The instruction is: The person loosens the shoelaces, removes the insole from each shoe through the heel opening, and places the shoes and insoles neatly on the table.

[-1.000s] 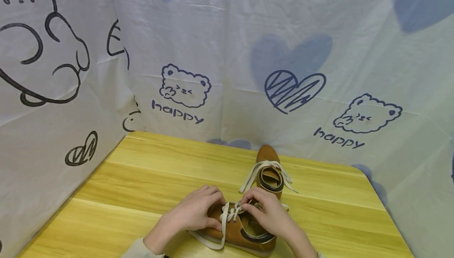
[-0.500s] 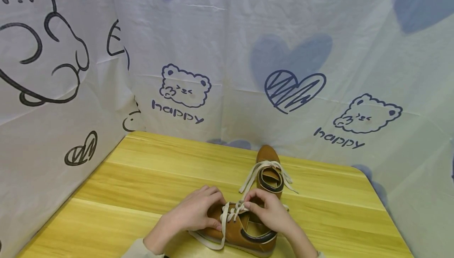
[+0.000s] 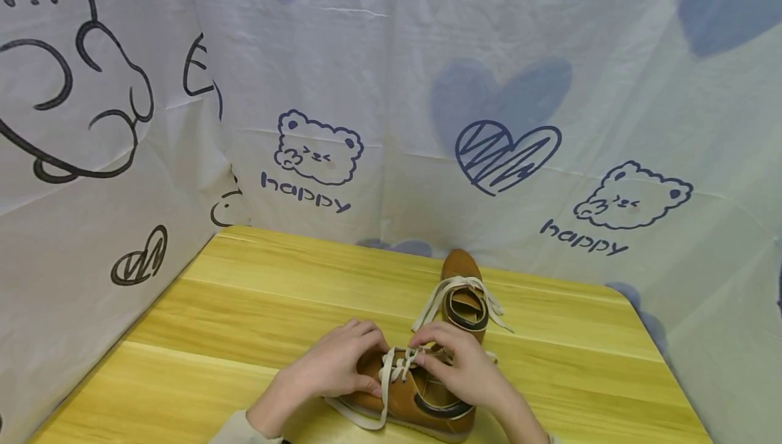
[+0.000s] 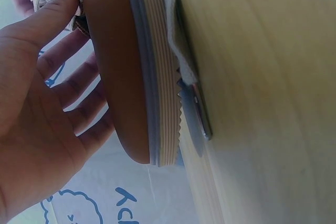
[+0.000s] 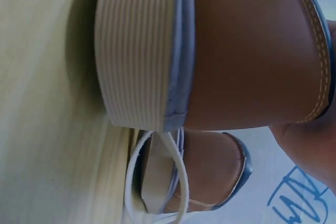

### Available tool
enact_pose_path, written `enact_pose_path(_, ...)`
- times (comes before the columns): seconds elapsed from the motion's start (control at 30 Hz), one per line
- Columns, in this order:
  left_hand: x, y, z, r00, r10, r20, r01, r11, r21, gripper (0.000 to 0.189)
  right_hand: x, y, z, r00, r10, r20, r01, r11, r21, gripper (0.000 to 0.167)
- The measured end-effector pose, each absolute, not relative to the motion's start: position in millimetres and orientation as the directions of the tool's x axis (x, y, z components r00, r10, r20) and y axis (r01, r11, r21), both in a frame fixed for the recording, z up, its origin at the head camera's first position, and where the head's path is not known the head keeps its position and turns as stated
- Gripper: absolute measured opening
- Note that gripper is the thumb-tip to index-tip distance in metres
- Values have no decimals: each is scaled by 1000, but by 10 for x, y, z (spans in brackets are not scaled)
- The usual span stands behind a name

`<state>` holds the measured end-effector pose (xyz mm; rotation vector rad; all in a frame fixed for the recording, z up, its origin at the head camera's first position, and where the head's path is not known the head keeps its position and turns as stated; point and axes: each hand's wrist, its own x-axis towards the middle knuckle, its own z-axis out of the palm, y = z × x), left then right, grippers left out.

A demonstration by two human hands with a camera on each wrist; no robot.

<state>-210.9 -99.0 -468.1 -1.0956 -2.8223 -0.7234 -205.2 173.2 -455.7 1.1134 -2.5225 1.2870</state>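
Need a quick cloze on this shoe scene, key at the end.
1. The ____ hand grips the front of the nearer brown leather shoe.
2. Counting the farther brown leather shoe, the yellow wood-grain table bears ____ shoes.
3. Under each blue-outlined bear on the white cloth backdrop, the printed word is ____.
Key: left; two; happy.

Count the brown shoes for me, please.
2: the near shoe, between the left hand and the right hand; the far shoe, behind it, toe toward the patterned cloth. No others show.
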Motion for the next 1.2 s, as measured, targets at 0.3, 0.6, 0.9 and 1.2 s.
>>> enact_pose_path(0.3, -2101, -996, -4671, -747, 640, 182, 648, 637, 418, 52, -2021, 1686, -4538, -672, -599, 435, -725, 415, -550, 14)
enact_pose_path(0.6, -2095, -990, -4667, -749, 636, 186, 646, 640, 416, 52, -2013, 1680, -4524, -684, -578, 446, -719, 427, -549, 15)
enact_pose_path(0.9, -2095, -985, -4666, -750, 634, 188, 645, 639, 419, 52, -2038, 1697, -4538, -720, -506, 475, -688, 429, -586, 12)
enact_pose_path(1.2, -2103, -989, -4668, -749, 637, 183, 645, 637, 422, 51, -2080, 1745, -4547, -788, -455, 415, -597, 403, -693, 6)
